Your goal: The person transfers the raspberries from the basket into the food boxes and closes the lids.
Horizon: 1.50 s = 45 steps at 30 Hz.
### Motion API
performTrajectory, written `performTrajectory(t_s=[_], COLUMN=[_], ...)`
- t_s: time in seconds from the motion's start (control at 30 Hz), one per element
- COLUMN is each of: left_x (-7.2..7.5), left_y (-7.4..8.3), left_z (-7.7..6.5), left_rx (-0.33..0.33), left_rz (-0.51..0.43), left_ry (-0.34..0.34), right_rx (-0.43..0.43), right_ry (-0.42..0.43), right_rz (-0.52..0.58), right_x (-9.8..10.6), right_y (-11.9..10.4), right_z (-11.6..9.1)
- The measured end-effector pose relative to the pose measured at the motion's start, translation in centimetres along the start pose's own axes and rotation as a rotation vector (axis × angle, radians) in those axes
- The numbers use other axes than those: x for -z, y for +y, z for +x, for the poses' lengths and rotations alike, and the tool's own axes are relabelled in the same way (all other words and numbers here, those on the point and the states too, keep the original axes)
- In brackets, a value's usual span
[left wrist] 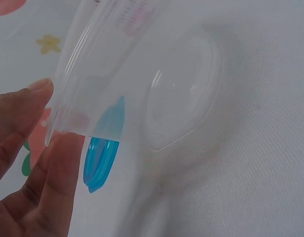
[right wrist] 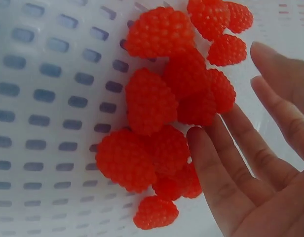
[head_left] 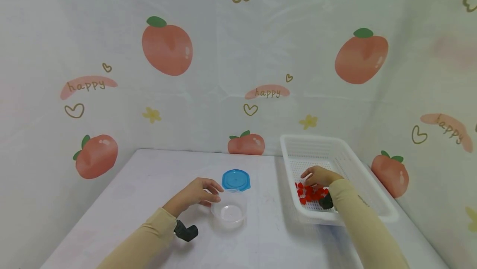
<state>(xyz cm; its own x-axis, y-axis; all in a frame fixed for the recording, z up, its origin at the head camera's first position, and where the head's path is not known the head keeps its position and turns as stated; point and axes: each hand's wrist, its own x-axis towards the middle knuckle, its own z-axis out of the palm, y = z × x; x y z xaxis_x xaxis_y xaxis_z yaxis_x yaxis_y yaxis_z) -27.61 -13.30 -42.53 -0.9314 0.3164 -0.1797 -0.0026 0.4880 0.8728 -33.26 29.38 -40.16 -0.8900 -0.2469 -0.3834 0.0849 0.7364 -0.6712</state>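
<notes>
A clear plastic bowl (head_left: 232, 211) stands upright on the table. My left hand (head_left: 197, 194) is at its left rim, thumb and fingers on either side of the wall, pinching it; the left wrist view shows this grip on the bowl (left wrist: 127, 74) close up. My right hand (head_left: 319, 176) reaches into a white perforated basket (head_left: 340, 218). Below it lie several red raspberries (right wrist: 152, 101) on the basket's floor. In the right wrist view, the right hand's fingers (right wrist: 241, 173) are extended, their tips at the edge of the pile, with no raspberry held between them.
Just behind the bowl lies a blue lid (head_left: 236, 180), flat on the white table (head_left: 179, 165). The basket's raised walls surround the right hand. A printed white curtain (head_left: 216, 54) hangs behind the table and along its sides.
</notes>
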Motion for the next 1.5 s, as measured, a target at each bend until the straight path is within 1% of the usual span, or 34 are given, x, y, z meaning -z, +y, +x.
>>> performTrajectory(t_s=[0.17, 0.27, 0.5, 0.7, 1.0, 1.13, 1.5], left_x=[-0.05, -0.02, 0.04, -0.01, 0.07, 0.09, -0.1], left_y=[0.02, -0.02, -0.17, -0.14, -0.2, -0.31, -0.25], left_z=[-0.02, 0.02, 0.06, 0.02, 0.08, 0.14, 0.16], left_rx=[0.005, 0.005, -0.001, 0.007, -0.002, -0.009, 0.004], left_rz=[0.004, -0.005, -0.01, -0.003, 0.004, 0.005, 0.016], left_ry=[0.009, 0.008, 0.007, 0.017, 0.007, -0.001, 0.011], right_rx=[-0.021, -0.042, -0.039, -0.075, -0.11, -0.112, -0.123], right_ry=[0.007, 0.027, 0.034, 0.06, 0.065, 0.062, 0.075], right_rz=[-0.004, -0.021, -0.027, -0.071, -0.086, -0.1, -0.061], right_x=[-0.26, -0.38, -0.38, -0.56, -0.72, -0.72, -0.75], right_y=[-0.24, -0.26, 0.04, -0.11, -0.29, -0.27, 0.0], right_z=[-0.04, -0.01, 0.23, 0.1, 0.4, 0.51, 0.66])
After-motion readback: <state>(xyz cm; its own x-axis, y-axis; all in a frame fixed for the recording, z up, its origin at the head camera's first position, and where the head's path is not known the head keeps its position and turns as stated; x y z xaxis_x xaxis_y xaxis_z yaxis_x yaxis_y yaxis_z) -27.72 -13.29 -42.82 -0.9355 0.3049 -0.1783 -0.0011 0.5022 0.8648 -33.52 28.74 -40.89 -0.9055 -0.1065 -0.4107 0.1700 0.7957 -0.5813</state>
